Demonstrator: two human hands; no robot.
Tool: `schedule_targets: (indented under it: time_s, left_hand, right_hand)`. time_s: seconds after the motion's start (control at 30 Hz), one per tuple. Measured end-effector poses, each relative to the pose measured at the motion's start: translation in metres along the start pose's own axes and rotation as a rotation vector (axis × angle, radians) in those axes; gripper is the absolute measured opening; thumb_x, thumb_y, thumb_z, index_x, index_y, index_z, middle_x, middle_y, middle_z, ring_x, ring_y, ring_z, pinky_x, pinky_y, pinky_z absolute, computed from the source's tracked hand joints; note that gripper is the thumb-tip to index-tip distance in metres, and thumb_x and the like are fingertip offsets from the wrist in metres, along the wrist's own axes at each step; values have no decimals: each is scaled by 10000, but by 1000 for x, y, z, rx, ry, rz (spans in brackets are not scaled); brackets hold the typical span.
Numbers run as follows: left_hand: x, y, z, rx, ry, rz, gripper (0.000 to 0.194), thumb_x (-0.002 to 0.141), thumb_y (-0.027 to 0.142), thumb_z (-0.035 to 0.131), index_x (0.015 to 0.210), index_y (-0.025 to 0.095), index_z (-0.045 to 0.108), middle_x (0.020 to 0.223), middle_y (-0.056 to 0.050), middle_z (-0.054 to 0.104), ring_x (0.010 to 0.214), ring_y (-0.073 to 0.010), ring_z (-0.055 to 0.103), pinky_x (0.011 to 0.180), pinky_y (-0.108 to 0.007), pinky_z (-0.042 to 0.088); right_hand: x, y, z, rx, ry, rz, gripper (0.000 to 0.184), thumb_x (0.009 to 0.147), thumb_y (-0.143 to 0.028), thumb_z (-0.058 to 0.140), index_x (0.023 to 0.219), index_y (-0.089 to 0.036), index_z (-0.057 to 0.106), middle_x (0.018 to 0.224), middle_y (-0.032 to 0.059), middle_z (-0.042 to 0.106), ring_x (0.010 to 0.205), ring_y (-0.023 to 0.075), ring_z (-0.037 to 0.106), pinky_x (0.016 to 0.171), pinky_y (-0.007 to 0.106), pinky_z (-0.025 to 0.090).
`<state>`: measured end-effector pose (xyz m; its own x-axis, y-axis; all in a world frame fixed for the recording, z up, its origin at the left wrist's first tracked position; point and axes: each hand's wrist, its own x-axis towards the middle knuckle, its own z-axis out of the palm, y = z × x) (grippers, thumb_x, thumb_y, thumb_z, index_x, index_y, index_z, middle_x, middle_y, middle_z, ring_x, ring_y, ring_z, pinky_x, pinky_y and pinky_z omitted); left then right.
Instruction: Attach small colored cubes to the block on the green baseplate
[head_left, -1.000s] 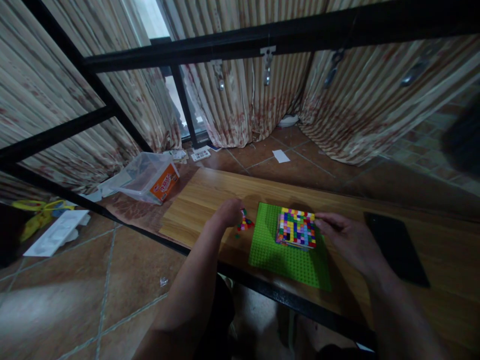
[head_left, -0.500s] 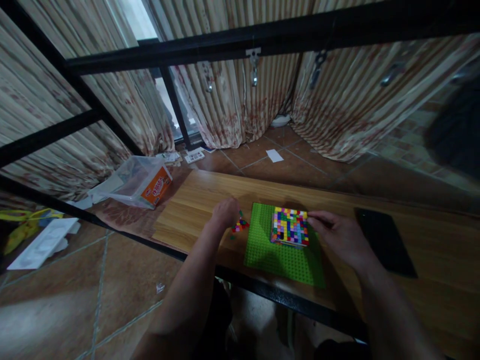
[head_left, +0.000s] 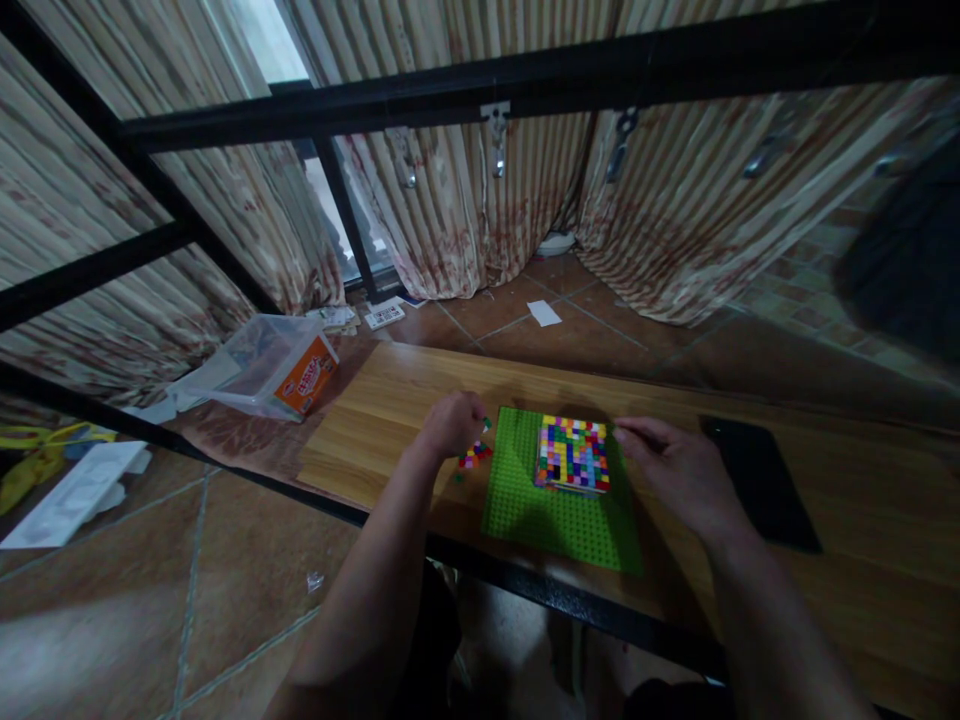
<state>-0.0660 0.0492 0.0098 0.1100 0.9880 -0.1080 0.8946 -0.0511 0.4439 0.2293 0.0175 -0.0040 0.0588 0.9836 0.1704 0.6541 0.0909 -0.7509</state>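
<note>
A square block of many-coloured toy bricks (head_left: 574,455) stands on the upper part of a green studded baseplate (head_left: 517,505). Left of the plate, my left hand (head_left: 454,422) is closed in a pinch, with a small green toy brick (head_left: 487,424) showing at its fingertips. Just below that hand lies a small pile of loose coloured bricks (head_left: 474,458) on the wooden tabletop. My right hand (head_left: 679,470) is beside the block's right side, thumb and fingers pinched together. Whether anything is between them is hidden.
A dark flat tablet-like slab (head_left: 761,482) lies on the wooden table (head_left: 375,425) right of my right hand. A clear plastic box with an orange label (head_left: 277,370) stands beyond the table's left end. A black metal bar (head_left: 420,95) with hooks crosses above.
My left hand has lifted slightly from the loose pile, and the green brick now shows at its fingertips. My right fingers have drawn slightly away from the block's edge. The view has shifted a little.
</note>
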Motion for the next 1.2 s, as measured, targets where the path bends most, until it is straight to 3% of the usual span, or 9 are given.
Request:
schedule_targets:
  time_s: [0.07, 0.13, 0.27, 0.43, 0.57, 0.7, 0.87, 1.2]
  left_hand:
    - [-6, 6, -5, -84, 11, 72, 87, 807, 132, 594, 844, 153, 669, 834, -45, 732, 779, -155, 669, 718, -244, 503]
    - [-15, 16, -8, -350, 31, 206, 60, 815, 153, 597, 861, 157, 636, 774, -23, 703, 694, -135, 639, 655, -236, 487]
    - [-30, 43, -10, -670, -27, 363, 60, 836, 188, 600, 891, 166, 609, 798, -11, 685, 710, -122, 635, 658, -233, 488]
    - [-38, 65, -9, -680, -77, 452, 79, 854, 193, 608, 929, 168, 614, 835, -13, 676, 770, -130, 644, 728, -259, 505]
    - [-38, 76, -5, -723, -30, 422, 68, 854, 200, 615, 916, 172, 607, 831, -8, 652, 773, -130, 628, 725, -254, 500]
    - [-39, 89, 1, -847, 37, 313, 72, 868, 226, 609, 913, 171, 617, 836, -14, 650, 759, -127, 614, 703, -243, 489]
    - [-41, 101, 11, -927, 2, 270, 114, 887, 276, 609, 888, 169, 648, 775, -15, 668, 700, -131, 602, 652, -238, 476]
    - [-40, 98, 16, -935, 31, 267, 88, 875, 209, 604, 890, 159, 675, 786, -10, 663, 715, -123, 599, 679, -229, 465]
  right_hand:
    - [-3, -9, 2, 102, 77, 2, 273, 854, -453, 629, 962, -251, 778, 937, 59, 792, 839, 249, 734, 779, 393, 560]
    - [-8, -21, 8, 243, 124, -8, 265, 849, -453, 657, 960, -243, 774, 942, 55, 789, 833, 234, 729, 772, 378, 566]
    - [-20, -45, 21, 496, -52, -82, 238, 847, -419, 696, 993, -247, 772, 954, 38, 787, 822, 198, 718, 737, 325, 567]
    - [-26, -56, 26, 633, -140, -90, 225, 832, -377, 722, 1012, -258, 782, 959, 32, 791, 788, 177, 708, 698, 296, 562]
    - [-24, -53, 24, 682, -113, -73, 179, 796, -348, 754, 945, -259, 795, 914, 23, 792, 790, 178, 710, 726, 302, 568]
    - [-22, -53, 24, 720, 2, -9, 199, 791, -362, 757, 959, -260, 787, 874, 18, 783, 731, 170, 696, 692, 306, 569]
    - [-23, -55, 27, 712, 116, 10, 218, 817, -379, 731, 999, -268, 777, 902, 22, 782, 785, 187, 708, 750, 341, 580]
    - [-22, -52, 22, 675, 15, -41, 199, 819, -383, 738, 975, -266, 779, 896, 23, 781, 811, 190, 705, 760, 327, 567]
